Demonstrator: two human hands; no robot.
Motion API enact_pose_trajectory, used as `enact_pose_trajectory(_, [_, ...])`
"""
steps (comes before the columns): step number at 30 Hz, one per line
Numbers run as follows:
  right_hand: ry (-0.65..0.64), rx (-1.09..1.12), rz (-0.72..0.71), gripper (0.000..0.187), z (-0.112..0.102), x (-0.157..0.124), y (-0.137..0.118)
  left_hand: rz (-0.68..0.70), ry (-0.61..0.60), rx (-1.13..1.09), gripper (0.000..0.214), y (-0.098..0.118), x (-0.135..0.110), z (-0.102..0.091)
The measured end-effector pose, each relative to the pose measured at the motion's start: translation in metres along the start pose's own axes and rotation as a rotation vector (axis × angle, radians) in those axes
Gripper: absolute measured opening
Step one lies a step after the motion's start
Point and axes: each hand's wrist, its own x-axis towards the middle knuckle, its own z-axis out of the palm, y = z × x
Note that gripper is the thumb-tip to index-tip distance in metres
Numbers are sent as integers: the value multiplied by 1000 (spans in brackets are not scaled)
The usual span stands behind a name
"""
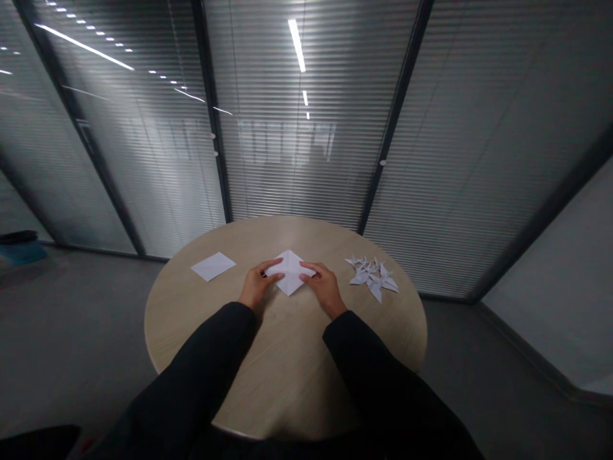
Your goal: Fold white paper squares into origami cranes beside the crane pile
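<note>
A white square of paper (290,271) lies like a diamond on the round wooden table (287,358). My left hand (257,285) rests at its left corner, fingers closed in a pinch on the paper's edge. My right hand (324,285) is at the right corner, fingers pressed on that edge. Both arms wear dark sleeves.
A second white sheet (213,266) lies flat at the table's left. A heap of several folded white paper figures (373,275) sits at the right. Glass partitions with blinds stand behind the table; grey floor surrounds it.
</note>
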Motion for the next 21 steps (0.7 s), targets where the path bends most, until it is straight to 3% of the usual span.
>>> enact_pose_trajectory(6, [22, -78, -51, 23, -2, 0, -3, 99, 65, 85, 27, 1, 1, -3])
enact_pose_trajectory(12, [80, -344, -191, 18, -3, -3, -6, 300, 174, 321, 9, 1, 1, -5])
enact_pose_trajectory(17, [-23, -565, -344, 15, 0, -8, -17, 416, 53, 414, 9, 0, -3, 0])
enact_pose_trajectory(21, [-37, -613, -410, 14, 1, -9, -20, 454, -14, 381, 14, 0, -4, 3])
